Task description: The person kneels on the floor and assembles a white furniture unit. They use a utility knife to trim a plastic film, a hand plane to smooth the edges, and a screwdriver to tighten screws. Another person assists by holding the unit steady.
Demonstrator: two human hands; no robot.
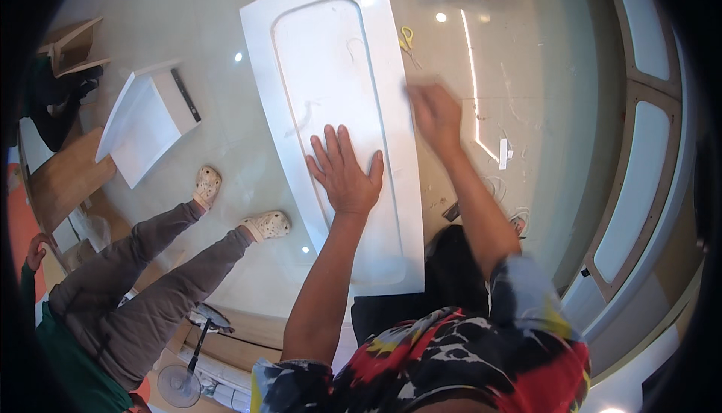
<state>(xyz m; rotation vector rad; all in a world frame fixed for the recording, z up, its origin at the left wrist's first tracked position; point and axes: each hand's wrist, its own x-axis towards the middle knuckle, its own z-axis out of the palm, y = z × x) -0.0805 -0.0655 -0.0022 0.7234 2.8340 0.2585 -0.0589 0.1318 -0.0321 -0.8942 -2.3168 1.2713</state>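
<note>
A long white panel (323, 60) with a recessed oblong centre lies on the pale floor, running away from me. My left hand (344, 172) lies flat on it, fingers spread, inside the recess. My right hand (435, 112) is blurred at the panel's right edge; whether it holds anything I cannot tell.
Another person stands at the left, grey trousers and pale shoes (265, 225) beside the panel. A smaller white panel (143, 124) with a black strip lies to the left. Yellow-handled scissors (408, 39) lie right of the big panel. White curved pieces (639, 165) line the right. A fan (179, 383) stands lower left.
</note>
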